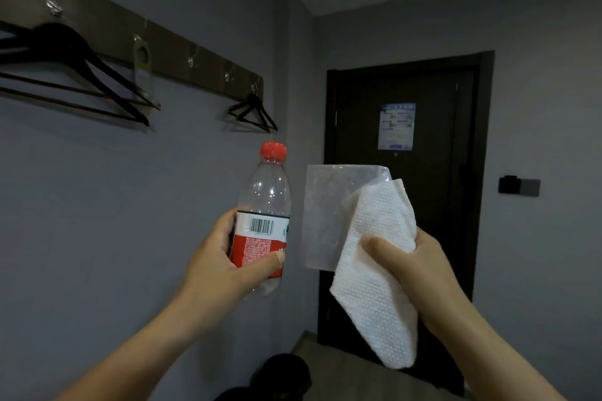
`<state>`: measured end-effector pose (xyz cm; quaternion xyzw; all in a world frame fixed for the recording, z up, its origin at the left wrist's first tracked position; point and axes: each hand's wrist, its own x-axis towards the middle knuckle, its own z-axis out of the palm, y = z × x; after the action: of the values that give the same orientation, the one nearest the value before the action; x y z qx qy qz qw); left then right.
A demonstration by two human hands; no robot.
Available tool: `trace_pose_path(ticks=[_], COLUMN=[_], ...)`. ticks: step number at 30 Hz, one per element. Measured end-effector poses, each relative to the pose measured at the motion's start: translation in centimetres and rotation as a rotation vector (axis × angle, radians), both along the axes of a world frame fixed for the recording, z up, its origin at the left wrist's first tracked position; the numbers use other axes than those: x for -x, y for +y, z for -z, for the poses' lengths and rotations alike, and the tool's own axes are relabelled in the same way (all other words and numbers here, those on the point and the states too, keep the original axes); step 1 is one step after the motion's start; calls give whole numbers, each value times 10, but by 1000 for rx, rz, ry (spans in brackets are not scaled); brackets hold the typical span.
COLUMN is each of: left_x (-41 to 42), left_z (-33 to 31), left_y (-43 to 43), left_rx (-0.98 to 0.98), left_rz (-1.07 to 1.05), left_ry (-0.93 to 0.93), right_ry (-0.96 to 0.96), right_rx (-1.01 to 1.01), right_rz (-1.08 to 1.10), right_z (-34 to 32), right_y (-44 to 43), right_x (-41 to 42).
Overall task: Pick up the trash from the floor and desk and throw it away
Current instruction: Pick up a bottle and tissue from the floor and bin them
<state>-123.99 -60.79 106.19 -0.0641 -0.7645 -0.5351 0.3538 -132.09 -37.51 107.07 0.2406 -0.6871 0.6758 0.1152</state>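
Left hand grips the clear, red-capped plastic bottle upright; on its right, right hand pinches a white embossed paper towel against a translucent plastic wrapper, both raised before the far dark door.

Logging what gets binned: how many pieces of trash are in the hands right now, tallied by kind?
Clear plastic bottle with red cap and label, left hand: 1
White embossed paper towel, right hand: 1
Translucent plastic sheet behind the towel: 1
Total: 3
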Motion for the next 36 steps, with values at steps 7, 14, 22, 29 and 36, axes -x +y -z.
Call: trace_pose_path(ticks=[7, 14, 22, 29, 36], left_x=[106, 223, 349, 421, 498], left_z=[24, 59, 89, 150, 227], left_y=[-22, -86, -193, -256, -302], left_rx=[-7, -37, -38, -94, -206], left_rz=[-10, -49, -148, -209, -338], left_ry=[-34, -79, -176, -317, -494], right_ry=[-26, -68, -148, -285, -482], right_rx=[-10, -58, -115, -185, -303], right_rz=[-39, -37, -86, -136, -223], right_z=[24, 55, 85, 154, 239], right_y=[-22, -87, -201, -266, -321], right_x=[108, 226, 362, 455, 563])
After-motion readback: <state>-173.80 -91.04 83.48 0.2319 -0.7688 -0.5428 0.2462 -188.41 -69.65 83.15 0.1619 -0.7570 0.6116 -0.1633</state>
